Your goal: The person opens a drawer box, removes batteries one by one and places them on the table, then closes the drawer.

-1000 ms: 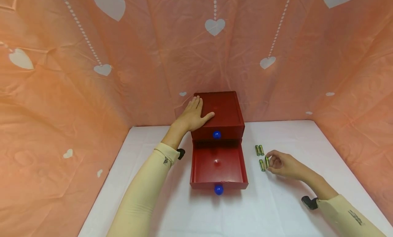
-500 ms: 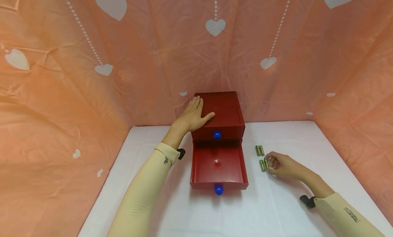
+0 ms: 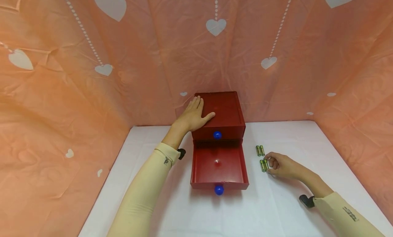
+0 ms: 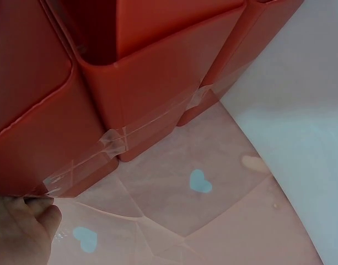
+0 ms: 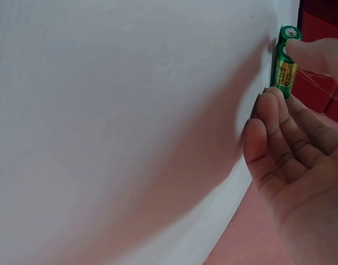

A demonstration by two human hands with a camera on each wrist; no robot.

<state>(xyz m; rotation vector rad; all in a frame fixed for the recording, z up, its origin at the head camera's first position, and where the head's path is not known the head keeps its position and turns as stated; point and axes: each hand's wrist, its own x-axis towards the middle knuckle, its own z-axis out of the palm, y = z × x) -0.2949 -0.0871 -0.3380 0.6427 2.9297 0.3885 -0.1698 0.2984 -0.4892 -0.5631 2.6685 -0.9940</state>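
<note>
A red drawer unit (image 3: 222, 107) stands at the back of the table, its lower drawer (image 3: 208, 168) pulled out with nothing in it. My left hand (image 3: 192, 117) rests flat on the left side of the unit's top, thumb spread. To the right lie two pairs of green and yellow batteries; the far pair (image 3: 260, 150) sits apart from my fingers. My right hand (image 3: 283, 166) pinches the right-hand battery (image 5: 286, 72) of the near pair end to end between thumb and index finger. Its neighbour, the left-hand battery (image 3: 262, 165), stands close against it.
Blue round knobs are on the upper drawer (image 3: 217, 135) and the lower drawer front. A white cloth (image 3: 245, 213) covers the table. Peach curtains (image 3: 165, 59) with white hearts close in the back and sides. Clear tape (image 4: 116, 141) runs along the unit's side.
My right hand has shifted slightly left, bringing the pinched battery from a small gap to right beside the other near battery. The left hand stays on the drawer unit.
</note>
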